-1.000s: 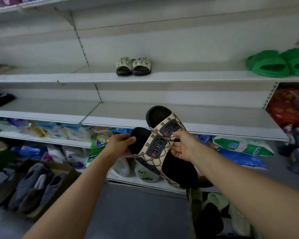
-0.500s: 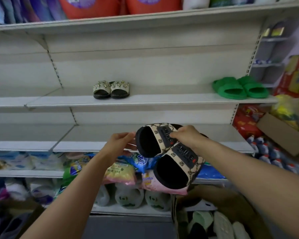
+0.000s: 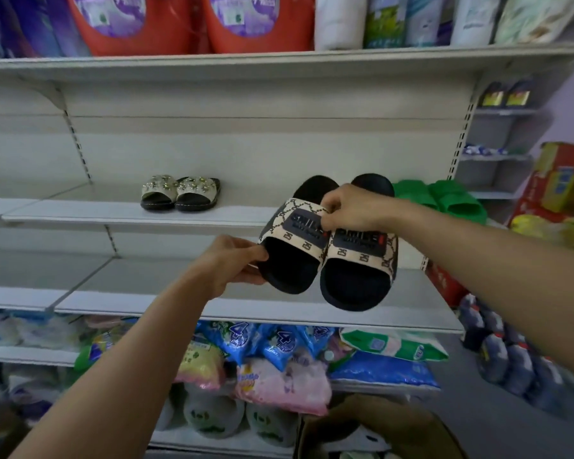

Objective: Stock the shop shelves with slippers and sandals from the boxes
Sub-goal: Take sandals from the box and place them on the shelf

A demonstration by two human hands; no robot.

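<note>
Right hand [image 3: 352,207] pinches the two beige-and-black slides [image 3: 328,243] together at their straps; left hand [image 3: 232,263] grips the toe edge of the left one. Pair held in the air, long axes running near to far, heels toward the shelf [image 3: 239,213]. Open gap lies just beyond, between studded sandals [image 3: 179,193] left and green slides [image 3: 444,198] right; right hand nearer it
</note>
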